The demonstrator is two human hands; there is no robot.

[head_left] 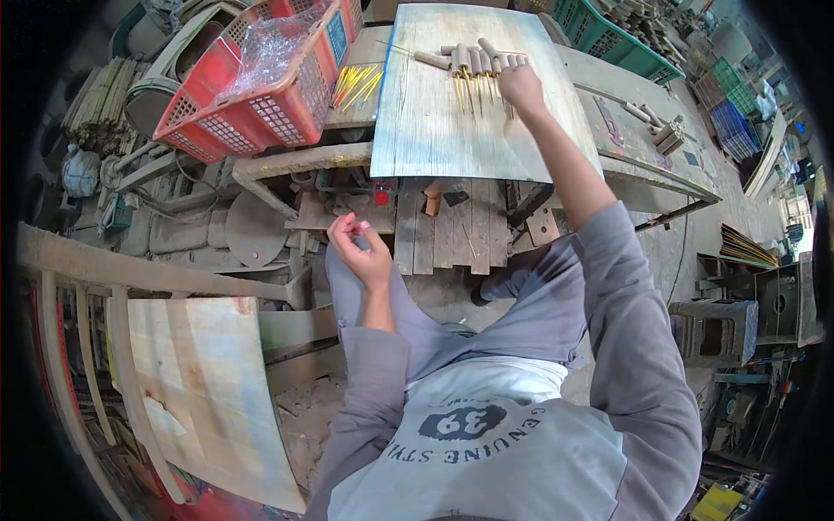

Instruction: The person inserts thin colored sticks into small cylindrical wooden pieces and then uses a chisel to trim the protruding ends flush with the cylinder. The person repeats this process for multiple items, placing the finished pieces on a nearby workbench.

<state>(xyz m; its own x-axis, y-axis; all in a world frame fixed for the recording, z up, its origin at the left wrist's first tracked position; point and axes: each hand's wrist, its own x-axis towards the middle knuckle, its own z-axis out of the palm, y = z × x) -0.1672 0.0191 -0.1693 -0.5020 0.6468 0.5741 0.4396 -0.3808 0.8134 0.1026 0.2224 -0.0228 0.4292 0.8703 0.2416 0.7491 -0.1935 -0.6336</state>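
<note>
On the pale board [434, 139] lies a row of grey-brown cylindrical handles [463, 59] with thin yellow pointed shafts toward me. My right hand [519, 85] is closed at the right end of this row. A blurred thin shaft shows beneath it, seemingly part of a handled piece in the fist; the grip itself is hidden. One more handle [432, 60] lies crosswise at the row's left end, with a thin green rod beside it. Over my left thigh, away from the board, my left hand [360, 252] is raised with loosely curled fingers and nothing visible in it.
Left of the board are loose yellow and orange sticks [356, 85] and a red plastic crate [252, 87] holding clear wrap. A green crate [621, 39] stands far right. More cylindrical pieces [669, 137] lie on the right-hand table. A wooden rail [156, 269] runs at my left.
</note>
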